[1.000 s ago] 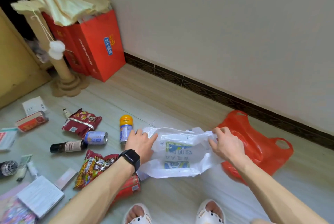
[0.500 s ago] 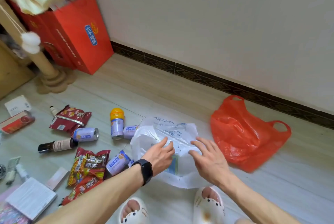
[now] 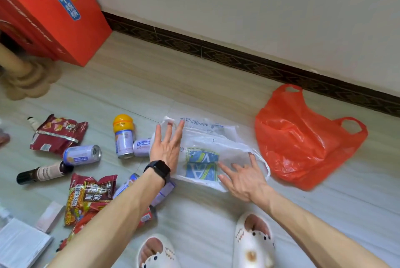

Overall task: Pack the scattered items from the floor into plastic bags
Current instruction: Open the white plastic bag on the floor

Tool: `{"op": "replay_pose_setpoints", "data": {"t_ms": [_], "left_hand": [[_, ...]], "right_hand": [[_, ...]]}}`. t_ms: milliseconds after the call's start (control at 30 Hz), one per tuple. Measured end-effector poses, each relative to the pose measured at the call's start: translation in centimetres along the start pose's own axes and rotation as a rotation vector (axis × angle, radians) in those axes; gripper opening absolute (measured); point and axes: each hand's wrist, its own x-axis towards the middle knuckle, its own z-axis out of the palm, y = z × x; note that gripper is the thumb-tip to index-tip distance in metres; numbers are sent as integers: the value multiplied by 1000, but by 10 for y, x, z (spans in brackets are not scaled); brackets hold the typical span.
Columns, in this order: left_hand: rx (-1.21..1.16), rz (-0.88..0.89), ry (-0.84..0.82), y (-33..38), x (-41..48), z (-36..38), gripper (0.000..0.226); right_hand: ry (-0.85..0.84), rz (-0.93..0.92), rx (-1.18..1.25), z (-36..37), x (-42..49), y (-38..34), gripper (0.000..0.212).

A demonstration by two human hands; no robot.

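- One white bag (image 3: 208, 135) lies spread flat on the floor (image 3: 194, 85).
- Left hand (image 3: 166, 148): fingers straight and splayed over the bag's left edge, holding nothing.
- Right hand (image 3: 244, 179): fingers spread on its right side, holding nothing.
- Just right of it lies the orange bag (image 3: 303, 144); a yellow-capped can (image 3: 123, 142) stands just left.

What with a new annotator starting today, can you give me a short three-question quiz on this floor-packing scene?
1. True or false: the left hand lies with straight fingers on the white translucent plastic bag with a blue logo.
2. Where is the orange plastic bag? A) on the floor, to the right of the white bag; B) underneath the white bag; C) inside the white bag.
3. Fill in: the upright light-blue metal can has a ___ cap.

Key: 1 true; 2 A; 3 yellow.
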Motion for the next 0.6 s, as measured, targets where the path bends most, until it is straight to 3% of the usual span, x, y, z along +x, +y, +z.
{"op": "replay_pose_setpoints", "data": {"t_ms": [67,233,333,400,500,600], "left_hand": [[-8,19,49,2,9,-2,72],[197,319,380,31,21,1,62],[380,561,293,50,25,1,42],[349,656,110,54,31,0,35],[274,625,-77,51,43,-3,44],[324,532,-113,44,57,-2,67]], "right_hand": [[-23,-16,-54,-7,11,10,61],[29,35,-121,-22,37,26,54],[10,37,-134,-31,49,31,60],[-68,15,-154,-35,55,35,58],[-151,-29,-146,-33,57,36,66],[-210,-81,-143,-29,58,37,85]]}}
